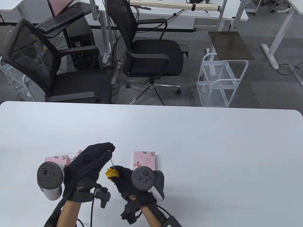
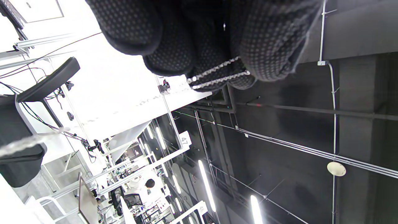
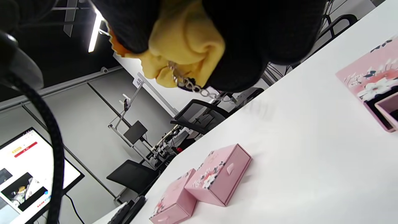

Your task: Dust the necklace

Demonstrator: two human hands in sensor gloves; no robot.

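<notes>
The left hand (image 1: 94, 160) pinches the necklace chain (image 1: 111, 162) above the table (image 1: 189, 141). The right hand (image 1: 125, 179) grips a yellow cloth (image 1: 112, 173) closed around the chain's lower part. Dusting appears to be under way; how much chain remains to be wiped cannot be determined. Pink jewellery boxes (image 3: 202, 183) stand nearby, probably for storage afterwards.

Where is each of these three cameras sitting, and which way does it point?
Table view: from above, looking down at the white table; both gloved hands and forearms show.
Left wrist view: on the left wrist, tilted up at the ceiling; left hand pinches the necklace.
Right wrist view: on the right wrist, tilted; right hand grips the yellow cloth.
All views share the necklace.
</notes>
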